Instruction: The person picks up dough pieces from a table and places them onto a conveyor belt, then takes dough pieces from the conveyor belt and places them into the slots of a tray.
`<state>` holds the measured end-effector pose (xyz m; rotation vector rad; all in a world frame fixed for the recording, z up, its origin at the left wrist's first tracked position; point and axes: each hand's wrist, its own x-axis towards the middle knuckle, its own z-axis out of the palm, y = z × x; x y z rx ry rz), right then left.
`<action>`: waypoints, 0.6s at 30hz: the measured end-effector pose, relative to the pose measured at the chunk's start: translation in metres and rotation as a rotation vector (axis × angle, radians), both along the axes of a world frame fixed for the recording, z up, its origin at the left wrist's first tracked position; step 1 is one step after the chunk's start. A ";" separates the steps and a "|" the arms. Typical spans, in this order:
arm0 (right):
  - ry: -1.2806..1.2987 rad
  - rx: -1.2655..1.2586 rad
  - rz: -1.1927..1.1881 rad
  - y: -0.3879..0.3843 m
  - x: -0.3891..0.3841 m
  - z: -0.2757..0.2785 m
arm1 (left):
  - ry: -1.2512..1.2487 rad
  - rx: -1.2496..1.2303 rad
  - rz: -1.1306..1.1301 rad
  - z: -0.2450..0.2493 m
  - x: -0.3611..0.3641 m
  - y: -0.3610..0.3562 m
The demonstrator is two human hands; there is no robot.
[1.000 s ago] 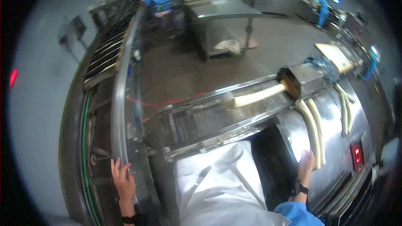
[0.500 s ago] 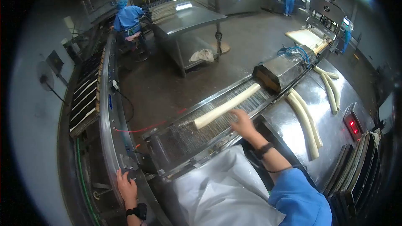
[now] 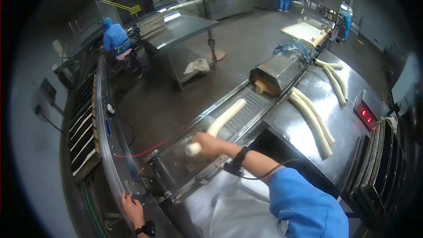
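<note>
A long pale dough log [image 3: 227, 117] lies lengthwise over the metal mesh belt [image 3: 257, 101] in front of me. My right hand [image 3: 210, 144] is wrapped over it near its close end, which sticks out to the left of the fingers. Down at the lower left, my left hand [image 3: 133, 209] rests with fingers spread on the metal frame [image 3: 128, 185] of the side conveyor. It holds nothing.
Several dough logs [image 3: 310, 121] lie on the steel table [image 3: 282, 136] at right, near a red-lit display [image 3: 365, 114]. A metal hood [image 3: 282, 75] covers the belt's far part. Black trays [image 3: 379, 163] stand at lower right; trays with dough strips [image 3: 83, 136] line the left. Co-workers [image 3: 115, 37] stand farther off.
My right hand has moved left and closed around the near end of the dough log. The log has shifted toward me. My left hand stays on the frame.
</note>
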<state>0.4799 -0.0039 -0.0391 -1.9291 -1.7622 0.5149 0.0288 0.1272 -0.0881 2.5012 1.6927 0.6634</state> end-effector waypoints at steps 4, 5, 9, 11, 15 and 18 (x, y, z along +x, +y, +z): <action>0.983 0.562 -0.683 -0.120 0.093 0.040 | 0.028 0.029 0.003 0.004 0.004 0.002; 1.097 0.705 -0.818 -0.153 0.113 0.037 | 0.025 0.027 -0.004 0.006 0.004 0.002; 0.586 0.956 -1.338 -0.299 0.148 0.001 | 0.025 0.018 -0.020 0.005 0.003 0.003; -0.286 0.328 -1.629 -0.384 0.156 -0.043 | 0.020 0.015 -0.031 0.005 0.005 0.006; -0.516 0.243 -1.685 -0.457 0.121 -0.086 | 0.063 -0.003 0.023 0.004 0.008 0.007; -0.004 0.319 -1.744 -0.461 0.119 -0.099 | 0.074 -0.007 0.033 0.010 0.013 0.003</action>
